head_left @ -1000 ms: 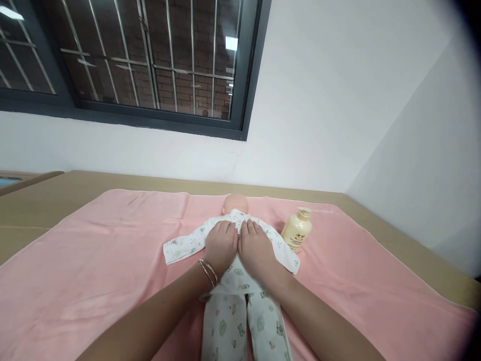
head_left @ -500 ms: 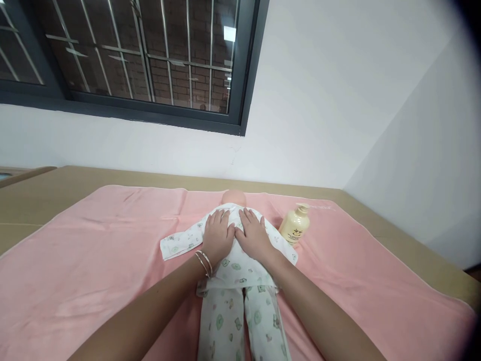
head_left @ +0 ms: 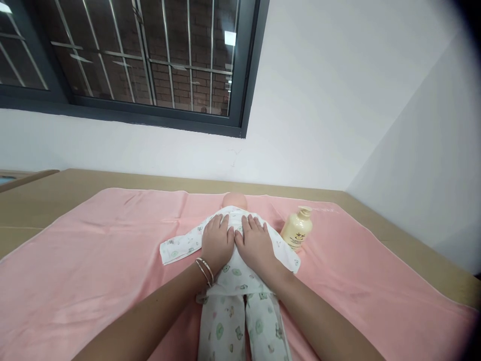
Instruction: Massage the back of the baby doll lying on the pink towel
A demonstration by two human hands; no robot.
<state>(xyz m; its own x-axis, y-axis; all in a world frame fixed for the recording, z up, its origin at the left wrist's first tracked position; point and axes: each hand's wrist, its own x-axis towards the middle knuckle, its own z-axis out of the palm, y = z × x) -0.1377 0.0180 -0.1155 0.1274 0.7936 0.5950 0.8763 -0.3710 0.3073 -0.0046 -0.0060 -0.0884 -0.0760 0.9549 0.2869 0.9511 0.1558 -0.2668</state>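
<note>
A baby doll [head_left: 240, 276] in white printed pajamas lies stretched out, its bald head [head_left: 235, 200] at the far end and its legs toward me. Only the back of the head shows, so it seems to be face down. My left hand [head_left: 217, 241] rests flat on the left of its upper back, fingers extended; two thin bangles circle that wrist. On the right of the upper back lies my right hand [head_left: 256, 245], also flat, its thumb close to the left one. Neither hand grips anything. A pale yellow pump bottle [head_left: 296, 228] stands tilted just right of the doll's sleeve.
A pink blanket [head_left: 93, 281] lies under the doll and bottle, with a few creases. Beneath it is a tan surface [head_left: 112, 175] meeting the white wall [head_left: 319, 100]. A dark-framed window [head_left: 150, 60] with metal bars is above, at the left.
Both hands stay flat on the doll's back, with my right hand's fingers shifted slightly. The whole view has moved down a little; the bottle and doll keep their places.
</note>
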